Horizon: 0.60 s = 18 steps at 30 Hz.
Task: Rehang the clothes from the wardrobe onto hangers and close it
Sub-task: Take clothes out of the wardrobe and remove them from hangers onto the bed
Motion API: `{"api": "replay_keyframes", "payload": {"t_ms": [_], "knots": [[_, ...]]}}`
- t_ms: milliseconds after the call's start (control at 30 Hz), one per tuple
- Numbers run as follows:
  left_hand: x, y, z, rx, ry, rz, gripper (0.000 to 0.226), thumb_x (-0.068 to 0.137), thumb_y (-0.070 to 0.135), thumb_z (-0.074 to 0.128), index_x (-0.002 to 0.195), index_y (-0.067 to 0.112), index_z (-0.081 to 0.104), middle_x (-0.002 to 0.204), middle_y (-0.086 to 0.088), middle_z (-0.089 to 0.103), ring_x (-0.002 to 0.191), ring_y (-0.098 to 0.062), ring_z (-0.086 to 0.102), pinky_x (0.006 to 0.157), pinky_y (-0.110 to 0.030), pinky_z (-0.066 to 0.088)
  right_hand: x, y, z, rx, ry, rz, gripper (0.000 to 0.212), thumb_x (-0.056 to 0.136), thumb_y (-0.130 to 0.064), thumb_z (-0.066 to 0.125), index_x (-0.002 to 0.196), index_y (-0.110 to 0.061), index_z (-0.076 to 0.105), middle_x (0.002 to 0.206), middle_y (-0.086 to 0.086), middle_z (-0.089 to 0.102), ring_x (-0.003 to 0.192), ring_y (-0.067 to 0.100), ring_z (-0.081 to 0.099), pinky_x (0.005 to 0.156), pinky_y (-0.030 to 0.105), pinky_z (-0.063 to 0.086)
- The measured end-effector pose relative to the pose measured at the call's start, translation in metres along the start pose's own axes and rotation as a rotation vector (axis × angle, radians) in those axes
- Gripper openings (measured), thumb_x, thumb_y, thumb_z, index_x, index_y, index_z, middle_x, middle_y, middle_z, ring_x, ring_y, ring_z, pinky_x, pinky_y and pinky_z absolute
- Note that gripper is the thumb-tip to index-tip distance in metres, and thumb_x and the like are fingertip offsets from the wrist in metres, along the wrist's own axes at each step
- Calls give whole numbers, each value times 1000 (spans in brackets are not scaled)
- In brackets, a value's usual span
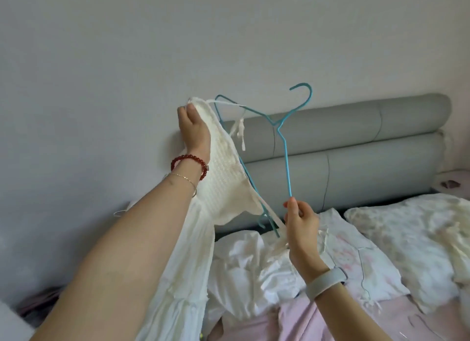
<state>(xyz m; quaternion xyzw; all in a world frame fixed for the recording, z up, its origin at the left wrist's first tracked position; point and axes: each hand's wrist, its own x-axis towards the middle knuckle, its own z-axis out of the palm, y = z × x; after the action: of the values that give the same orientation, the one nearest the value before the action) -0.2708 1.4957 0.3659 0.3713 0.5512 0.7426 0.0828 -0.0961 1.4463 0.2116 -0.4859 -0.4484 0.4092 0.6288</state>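
A blue wire hanger is held up in front of the grey headboard, tilted with its hook at the upper right. My left hand grips the top corner of a white strappy dress, whose smocked bodice lies along the hanger's long bar while its skirt hangs down past my left forearm. One thin strap runs over the hanger's upper end. My right hand pinches the hanger's lower end together with the dress's other strap.
A bed lies below with a pink sheet, rumpled white clothes and floral pillows. A padded grey headboard stands against the pale wall. A thin white hanger rests on the bedding. The wardrobe is out of view.
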Motion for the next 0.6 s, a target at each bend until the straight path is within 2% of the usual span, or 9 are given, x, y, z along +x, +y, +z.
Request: {"api": "replay_keyframes", "payload": {"t_ms": [67, 133, 233, 300, 367, 400, 500, 567, 600], "knots": [[-8, -3, 55, -24, -105, 53, 30, 101, 21, 27, 71, 19, 30, 67, 7, 30, 59, -7, 29, 51, -17, 28, 29, 12, -26, -23, 93, -28, 29, 93, -20, 45, 67, -21, 55, 55, -1, 45, 52, 12, 40, 53, 26, 34], [-24, -19, 99, -25, -211, 56, 32, 100, 22, 28, 68, 21, 27, 66, 6, 30, 58, -7, 29, 51, -16, 27, 49, 28, -52, -44, 188, -44, 28, 93, -20, 45, 67, -21, 54, 56, -2, 46, 53, 12, 41, 52, 24, 35], [-57, -69, 142, 72, -386, -40, 32, 100, 23, 31, 68, 21, 30, 68, 5, 36, 68, -16, 37, 64, -27, 31, 70, 56, -90, -113, 305, -41, 28, 94, -22, 43, 68, -22, 55, 60, -6, 50, 53, 4, 45, 49, 13, 36], [-80, -117, 153, 209, -518, -134, 28, 99, 25, 33, 72, 17, 36, 79, -5, 50, 80, -26, 46, 72, -32, 34, 78, 77, -111, -148, 348, -13, 26, 94, -21, 43, 74, -16, 56, 61, -9, 48, 54, 5, 44, 55, 21, 37], [-100, -166, 150, 416, -632, -215, 22, 98, 27, 32, 88, 14, 47, 107, -16, 57, 101, -33, 52, 84, -37, 38, 83, 99, -126, -216, 366, 3, 23, 95, -20, 43, 80, -12, 58, 62, -10, 48, 59, 11, 45, 58, 25, 35], [-110, -187, 146, 540, -678, -239, 23, 97, 28, 32, 100, 16, 51, 117, -14, 56, 108, -33, 51, 90, -39, 38, 84, 109, -132, -254, 364, -1, 24, 95, -18, 43, 81, -10, 60, 62, -10, 49, 59, 11, 45, 57, 25, 34], [-142, -237, 126, 869, -810, -224, 37, 96, 33, 36, 131, 24, 42, 136, -7, 46, 123, -32, 41, 102, -44, 32, 84, 133, -135, -342, 303, 2, 24, 94, -12, 44, 81, -5, 62, 65, -5, 52, 60, 4, 44, 53, 19, 30], [-171, -262, 105, 969, -926, -119, 43, 95, 36, 39, 137, 24, 36, 141, -5, 41, 128, -31, 36, 105, -49, 28, 82, 146, -128, -384, 208, 32, 23, 93, -10, 45, 76, -8, 60, 62, -3, 51, 59, 6, 44, 50, 13, 32], [-186, -274, 92, 993, -999, -85, 45, 95, 36, 38, 138, 25, 33, 144, -3, 37, 131, -30, 32, 107, -52, 24, 81, 153, -123, -390, 151, 58, 24, 93, -10, 45, 75, -9, 60, 59, -4, 50, 57, 7, 43, 50, 15, 32]]}}
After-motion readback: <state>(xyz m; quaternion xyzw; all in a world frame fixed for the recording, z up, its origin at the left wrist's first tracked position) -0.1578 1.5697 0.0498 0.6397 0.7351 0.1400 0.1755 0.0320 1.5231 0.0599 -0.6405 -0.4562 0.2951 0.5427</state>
